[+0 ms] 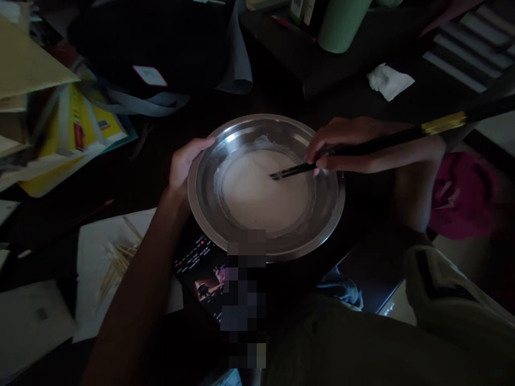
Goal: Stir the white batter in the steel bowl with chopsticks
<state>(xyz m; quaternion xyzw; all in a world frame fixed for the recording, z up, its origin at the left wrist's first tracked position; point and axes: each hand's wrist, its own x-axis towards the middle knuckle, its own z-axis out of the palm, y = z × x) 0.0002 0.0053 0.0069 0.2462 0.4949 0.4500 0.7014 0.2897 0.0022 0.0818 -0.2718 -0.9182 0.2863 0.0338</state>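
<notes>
Left hand (184,163) curled, thumb (204,143) extended, left forearm (139,279) slanting forward, right hand (352,138) pinching with fingertips (322,163), right wrist (429,147) sharply bent

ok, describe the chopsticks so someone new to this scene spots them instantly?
Find the wide steel bowl at the centre, with pale liquid inside. At its right side, the right hand holds the chopsticks, tips pointing down-left toward the liquid. They're long and black with a gold band, unlike the silvery bowl.
</notes>
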